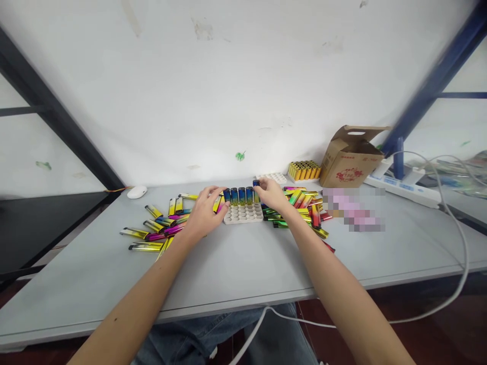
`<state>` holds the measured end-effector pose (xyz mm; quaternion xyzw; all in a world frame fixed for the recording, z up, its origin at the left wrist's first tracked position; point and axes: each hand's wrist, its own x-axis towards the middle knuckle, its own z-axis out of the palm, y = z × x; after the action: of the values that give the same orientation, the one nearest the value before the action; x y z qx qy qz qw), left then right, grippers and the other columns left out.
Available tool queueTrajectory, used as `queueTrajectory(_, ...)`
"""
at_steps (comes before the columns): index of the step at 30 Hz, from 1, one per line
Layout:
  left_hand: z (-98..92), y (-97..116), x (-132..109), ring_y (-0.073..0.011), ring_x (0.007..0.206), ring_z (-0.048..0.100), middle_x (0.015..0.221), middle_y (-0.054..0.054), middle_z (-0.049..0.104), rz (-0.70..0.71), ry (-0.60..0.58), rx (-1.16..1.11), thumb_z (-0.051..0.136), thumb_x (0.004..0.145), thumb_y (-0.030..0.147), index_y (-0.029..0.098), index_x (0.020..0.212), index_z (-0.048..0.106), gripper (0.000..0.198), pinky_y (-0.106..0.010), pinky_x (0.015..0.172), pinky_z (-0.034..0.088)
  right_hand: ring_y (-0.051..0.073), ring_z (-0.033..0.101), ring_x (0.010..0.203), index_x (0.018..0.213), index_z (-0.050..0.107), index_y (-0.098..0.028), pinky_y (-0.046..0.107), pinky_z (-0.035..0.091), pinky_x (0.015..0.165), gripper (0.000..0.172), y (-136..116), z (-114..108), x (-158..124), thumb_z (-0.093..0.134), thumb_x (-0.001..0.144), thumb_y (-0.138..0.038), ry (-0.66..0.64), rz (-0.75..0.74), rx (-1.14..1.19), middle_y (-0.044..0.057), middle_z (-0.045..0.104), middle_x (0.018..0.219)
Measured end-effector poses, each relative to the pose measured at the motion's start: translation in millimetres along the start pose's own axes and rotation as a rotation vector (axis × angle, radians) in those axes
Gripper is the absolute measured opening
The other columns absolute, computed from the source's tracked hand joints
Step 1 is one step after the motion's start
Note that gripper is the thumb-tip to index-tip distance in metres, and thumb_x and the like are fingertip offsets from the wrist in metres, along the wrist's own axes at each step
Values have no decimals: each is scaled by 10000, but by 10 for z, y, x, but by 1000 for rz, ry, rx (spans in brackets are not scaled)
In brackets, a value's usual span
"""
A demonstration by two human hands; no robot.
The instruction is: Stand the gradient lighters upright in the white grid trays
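A white tray with rows of round holes [243, 217] lies on the desk between my hands. Along its back row several shiny blue tubes fading to yellow [242, 195] stand upright. My left hand [207, 209] has its thumb and forefinger around the leftmost tube [227, 194]. At the right end of the row, my right hand [271, 193] pinches another blue tube [256, 183], whose top sits higher than the others; its lower part is hidden by the fingers. Flat shiny yellow and magenta cases [146, 247] lie scattered by my left hand, and red, green and yellow ones [304, 203] by my right.
Behind my right hand are another white tray [274, 178] and a tray full of yellow-orange tubes [304, 171]. An open cardboard box [348, 165], a power strip [407, 188] and a white cable [464, 243] are further right. A white rounded object [137, 192] lies at back left.
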<state>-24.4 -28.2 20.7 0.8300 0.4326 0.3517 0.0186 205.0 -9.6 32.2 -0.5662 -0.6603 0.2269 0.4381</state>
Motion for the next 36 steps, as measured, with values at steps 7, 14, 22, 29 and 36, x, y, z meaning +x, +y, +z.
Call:
queueTrajectory(7, -2, -5, -7, -266, 1203, 498, 1263, -99, 515, -10, -14, -2, 459, 928, 376, 234, 1318, 510, 418, -419, 1045, 409, 177, 561, 700, 810, 642, -183, 279, 407, 673, 170, -1, -10, 13, 512, 762, -281, -9, 4, -19, 14, 645, 708)
queueTrajectory(14, 9, -15, -3, -268, 1210, 497, 1268, -103, 513, -7, -26, 7, 459, 928, 371, 225, 1323, 502, 423, -424, 1056, 400, 185, 574, 685, 815, 663, -178, 294, 399, 663, 181, -44, -38, -17, 556, 732, -298, -6, 38, -87, 20, 641, 680)
queueTrajectory(22, -3, 2, -3, -268, 1206, 501, 1263, -99, 518, -11, -22, 2, 452, 931, 375, 235, 1312, 512, 411, -424, 1049, 405, 180, 597, 684, 848, 667, -172, 286, 436, 661, 177, 9, -16, -9, 570, 707, -216, -49, -12, -73, 25, 674, 714)
queueTrajectory(29, -5, -1, 2, -265, 1206, 501, 1262, -98, 524, -8, -18, -1, 450, 934, 378, 237, 1305, 521, 403, -421, 1052, 400, 196, 657, 800, 907, 662, -163, 297, 479, 744, 209, -20, -23, -9, 570, 719, -160, -55, -1, 85, 52, 720, 841)
queueTrajectory(36, 0, -12, 2, -263, 1206, 499, 1257, -99, 526, -5, -25, 1, 445, 940, 380, 229, 1315, 514, 410, -415, 1051, 397, 185, 633, 744, 946, 662, -165, 313, 479, 753, 236, 28, -13, 4, 562, 733, -153, -45, -63, 3, 55, 715, 863)
